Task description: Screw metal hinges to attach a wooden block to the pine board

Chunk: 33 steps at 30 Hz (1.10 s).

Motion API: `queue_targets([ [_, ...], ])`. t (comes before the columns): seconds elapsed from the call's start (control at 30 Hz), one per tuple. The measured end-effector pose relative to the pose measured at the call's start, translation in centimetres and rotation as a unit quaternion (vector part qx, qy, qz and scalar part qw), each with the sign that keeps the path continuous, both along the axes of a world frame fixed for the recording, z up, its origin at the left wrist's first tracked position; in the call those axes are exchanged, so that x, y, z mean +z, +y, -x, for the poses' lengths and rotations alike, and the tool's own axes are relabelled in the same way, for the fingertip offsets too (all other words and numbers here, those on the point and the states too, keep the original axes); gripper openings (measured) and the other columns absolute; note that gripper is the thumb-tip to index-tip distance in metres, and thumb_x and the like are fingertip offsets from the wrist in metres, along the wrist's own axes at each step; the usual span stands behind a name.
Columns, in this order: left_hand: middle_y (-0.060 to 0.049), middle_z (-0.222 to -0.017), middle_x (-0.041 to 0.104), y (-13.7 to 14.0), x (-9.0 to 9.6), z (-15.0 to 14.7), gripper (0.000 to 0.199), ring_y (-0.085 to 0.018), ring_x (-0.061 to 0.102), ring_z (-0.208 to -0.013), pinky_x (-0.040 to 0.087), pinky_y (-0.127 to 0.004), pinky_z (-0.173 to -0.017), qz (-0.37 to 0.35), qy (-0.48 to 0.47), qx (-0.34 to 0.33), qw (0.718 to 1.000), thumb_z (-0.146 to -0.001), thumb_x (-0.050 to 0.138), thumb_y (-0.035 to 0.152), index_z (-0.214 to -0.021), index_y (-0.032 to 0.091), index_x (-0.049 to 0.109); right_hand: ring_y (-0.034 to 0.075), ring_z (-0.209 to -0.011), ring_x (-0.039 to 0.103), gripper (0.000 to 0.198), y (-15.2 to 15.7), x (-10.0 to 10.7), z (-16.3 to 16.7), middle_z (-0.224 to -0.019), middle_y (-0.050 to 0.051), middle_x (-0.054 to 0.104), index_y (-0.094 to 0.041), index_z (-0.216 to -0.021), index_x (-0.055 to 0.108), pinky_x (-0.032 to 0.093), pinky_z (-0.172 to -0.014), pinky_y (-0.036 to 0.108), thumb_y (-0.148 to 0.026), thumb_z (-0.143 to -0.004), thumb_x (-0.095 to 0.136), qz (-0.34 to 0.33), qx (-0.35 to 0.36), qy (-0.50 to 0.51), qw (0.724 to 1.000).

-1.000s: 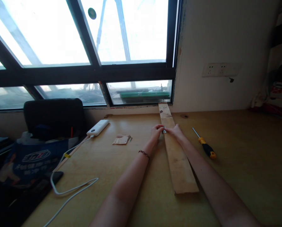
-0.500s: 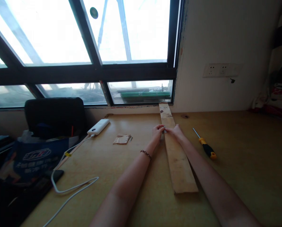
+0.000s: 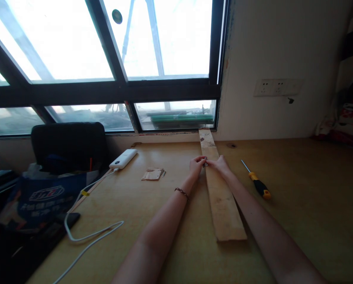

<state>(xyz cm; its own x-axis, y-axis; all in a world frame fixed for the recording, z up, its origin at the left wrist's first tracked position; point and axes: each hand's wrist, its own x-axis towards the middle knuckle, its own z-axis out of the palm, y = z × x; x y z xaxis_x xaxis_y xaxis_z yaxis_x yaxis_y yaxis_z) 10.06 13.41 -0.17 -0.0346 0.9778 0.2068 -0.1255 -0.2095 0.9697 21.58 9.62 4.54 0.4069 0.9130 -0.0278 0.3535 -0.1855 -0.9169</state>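
Note:
A long wooden board (image 3: pixel 222 197) lies on the table, its far end by the window sill. At the board's left edge, towards its far part, my left hand (image 3: pixel 196 163) pinches a small shiny metal piece (image 3: pixel 205 162). My right hand (image 3: pixel 220 164) rests across the board from the right, its fingertips closed on the same metal piece. The exact kind of that piece is too small to make out. To the right of my right forearm lies a screwdriver (image 3: pixel 257 183) with a yellow and black handle.
A small, flat, pale brown packet (image 3: pixel 152 174) lies left of my hands, with a thin screw-like piece (image 3: pixel 164 173) beside it. Further left are a white power bank (image 3: pixel 123 159) and its white cable (image 3: pixel 93 232). A black chair (image 3: pixel 70 144) stands past the table's left edge.
My hands stay at the same spot on the board, with only a slight shift of the fingers and the metal piece. The board's near end has moved very slightly left.

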Motion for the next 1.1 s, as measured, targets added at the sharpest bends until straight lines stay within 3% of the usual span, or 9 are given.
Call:
queue_targets([
  [0.23, -0.004, -0.067, 0.065, -0.44, 0.49, -0.27, 0.022, -0.01, 0.051, -0.06, 0.038, -0.022, -0.058, 0.058, -0.076, 0.011, 0.995, -0.055, 0.07, 0.022, -0.075, 0.013, 0.071, 0.029, -0.093, 0.063, 0.064, 0.33, -0.51, -0.43, -0.095, 0.011, 0.067, -0.017, -0.098, 0.052, 0.053, -0.071, 0.033, -0.036, -0.045, 0.081, -0.005, 0.002, -0.004, 1.0],
  [0.37, -0.003, -0.065, 0.063, -0.39, 0.46, -0.31, 0.025, -0.009, 0.05, -0.058, 0.037, -0.021, -0.057, 0.051, -0.082, 0.008, 0.995, -0.054, 0.071, 0.023, -0.077, 0.012, 0.071, 0.027, -0.091, 0.063, 0.064, 0.38, -0.69, -0.5, -0.092, 0.009, 0.068, -0.017, -0.097, 0.052, 0.053, -0.07, 0.032, -0.036, -0.044, 0.081, -0.02, 0.009, 0.018, 1.0],
  [0.57, 0.002, -0.051, 0.053, -0.27, 0.22, 0.0, 0.03, -0.008, 0.044, -0.05, 0.033, -0.02, -0.05, 0.003, 0.034, 0.035, 0.999, -0.06, 0.069, 0.031, -0.083, 0.012, 0.072, 0.028, -0.091, 0.064, 0.062, 0.53, -0.74, -0.52, -0.091, 0.008, 0.068, -0.018, -0.097, 0.052, 0.054, -0.068, 0.033, -0.037, -0.046, 0.081, -0.021, 0.021, 0.018, 0.999],
  [0.73, -0.001, -0.053, 0.058, -0.22, 0.12, 0.08, 0.028, -0.011, 0.05, -0.053, 0.037, -0.021, -0.052, 0.003, 0.08, 0.05, 0.996, -0.062, 0.069, 0.032, -0.082, 0.014, 0.073, 0.029, -0.093, 0.063, 0.065, 0.65, -0.74, -0.43, -0.096, 0.011, 0.067, -0.015, -0.099, 0.052, 0.053, -0.071, 0.033, -0.039, -0.046, 0.08, -0.01, 0.009, -0.013, 1.0],
  [0.93, -0.004, -0.065, 0.067, -0.25, 0.12, -0.23, 0.028, -0.012, 0.055, -0.058, 0.042, -0.023, -0.058, -0.018, 0.014, 0.027, 0.999, -0.062, 0.069, 0.029, -0.085, 0.014, 0.073, 0.029, -0.094, 0.062, 0.066, 0.55, -0.27, -0.29, -0.093, 0.01, 0.068, -0.017, -0.104, 0.052, 0.053, -0.07, 0.033, -0.039, -0.049, 0.079, 0.006, 0.027, -0.033, 0.999],
  [1.1, -0.008, -0.076, 0.07, -0.66, 0.26, -0.53, 0.028, -0.013, 0.058, -0.067, 0.045, -0.025, -0.068, -0.007, -0.088, 0.01, 0.996, -0.059, 0.072, 0.027, -0.083, 0.013, 0.073, 0.03, -0.099, 0.061, 0.073, 0.51, -0.1, -0.38, -0.104, 0.015, 0.065, -0.015, -0.108, 0.05, 0.052, -0.074, 0.033, -0.049, -0.05, 0.076, 0.036, 0.016, -0.083, 0.996],
])
